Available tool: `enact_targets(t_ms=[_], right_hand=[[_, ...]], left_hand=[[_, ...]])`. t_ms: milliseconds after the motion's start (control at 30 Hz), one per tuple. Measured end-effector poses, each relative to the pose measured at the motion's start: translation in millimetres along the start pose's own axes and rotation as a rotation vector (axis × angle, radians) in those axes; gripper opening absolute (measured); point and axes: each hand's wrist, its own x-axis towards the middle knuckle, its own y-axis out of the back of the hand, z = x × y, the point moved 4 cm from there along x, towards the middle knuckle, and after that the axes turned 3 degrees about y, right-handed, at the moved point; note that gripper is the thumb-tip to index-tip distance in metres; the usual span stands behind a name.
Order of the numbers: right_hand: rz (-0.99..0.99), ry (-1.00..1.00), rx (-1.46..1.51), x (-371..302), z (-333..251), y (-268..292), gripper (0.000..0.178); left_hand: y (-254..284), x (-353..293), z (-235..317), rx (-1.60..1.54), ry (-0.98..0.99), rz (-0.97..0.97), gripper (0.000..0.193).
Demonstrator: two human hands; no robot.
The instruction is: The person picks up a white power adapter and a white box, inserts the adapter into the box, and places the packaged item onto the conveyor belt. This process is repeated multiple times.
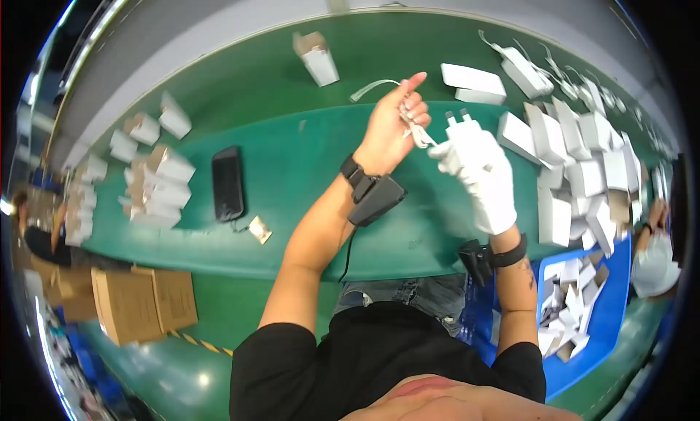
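My left hand [394, 126] is bare and raised over the green table [292, 173], its fingers pinched on a thin white plastic wrap or strip [375, 87] that trails off to the left. My right hand [481, 177] wears a white glove and grips a white plug adapter [463, 123] with its two prongs pointing up. The two hands nearly touch at the adapter's left side. A dark device is strapped to each wrist.
A black phone [228, 182] lies flat to the left. Small white boxes [149, 184] pile at the far left, more white boxes [576, 166] heap at the right. A blue bin [609, 312] holds boxes. Cardboard cartons [142, 301] stand lower left. Another person [652, 257] is at the right.
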Motion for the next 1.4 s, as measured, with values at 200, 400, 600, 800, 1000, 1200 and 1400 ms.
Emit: enact_targets(t_ms=[200, 400, 600, 800, 1000, 1200, 1400], right_hand=[[0.293, -0.058, -0.225, -9.6, 21.4, 22.2, 0.043], [0.615, 0.122, -0.196, -25.2, 16.2, 85.2, 0.045], [0.429, 0.204, 0.185, -39.7, 29.7, 113.0, 0.043], [0.695, 0.140, 0.111, -49.2, 23.1, 112.6, 0.049], [0.841, 0.216, -0.180, -36.0, -0.6, 101.2, 0.062], [0.427, 0.092, 0.413, -32.2, 14.5, 101.7, 0.068], [0.202, 0.009, 0.725, -43.1, -3.3, 53.5, 0.070]], left_hand=[[-59.3, 38.9, -58.4, 0.776, -0.083, 0.227, 0.046], [-21.6, 90.9, -53.2, 1.716, 0.010, 0.018, 0.072], [50.9, 186.9, 18.8, 2.931, 0.537, -0.092, 0.103], [64.3, 191.8, 90.8, 3.497, 0.026, -0.135, 0.107], [90.6, 167.9, 87.9, 2.789, 0.899, 0.825, 0.118], [52.3, 130.4, 69.6, 2.895, 0.666, 0.575, 0.113], [32.0, 74.2, 96.5, 1.873, 0.581, 0.376, 0.078]])
